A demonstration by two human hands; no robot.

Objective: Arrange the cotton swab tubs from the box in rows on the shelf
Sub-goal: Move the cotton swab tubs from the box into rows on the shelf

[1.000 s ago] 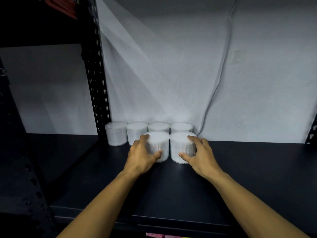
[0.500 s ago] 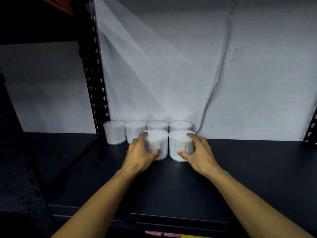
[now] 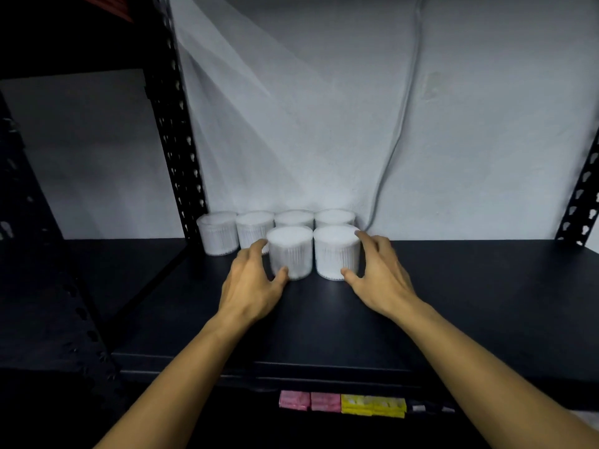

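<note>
Two white cotton swab tubs stand side by side on the black shelf point(image 3: 479, 296), in front of a back row of several tubs point(image 3: 218, 233) along the wall. My left hand point(image 3: 251, 283) cups the front left tub point(image 3: 290, 251), with its thumb at the base and its fingers on the left side. My right hand point(image 3: 379, 277) cups the front right tub point(image 3: 335, 251) from the right, thumb low and index fingertip at the top edge. Both front tubs rest on the shelf and touch the back row. The box is not in view.
A black perforated upright point(image 3: 175, 140) rises just left of the back row, and another upright point(image 3: 580, 205) stands at the far right. A grey cable point(image 3: 398, 124) hangs down the white wall. Pink and yellow packs point(image 3: 340, 403) lie on the level below.
My fingers have slid off the tops of the two front tubs to their sides, and both hands have drawn back a little. The tubs stay in place.
</note>
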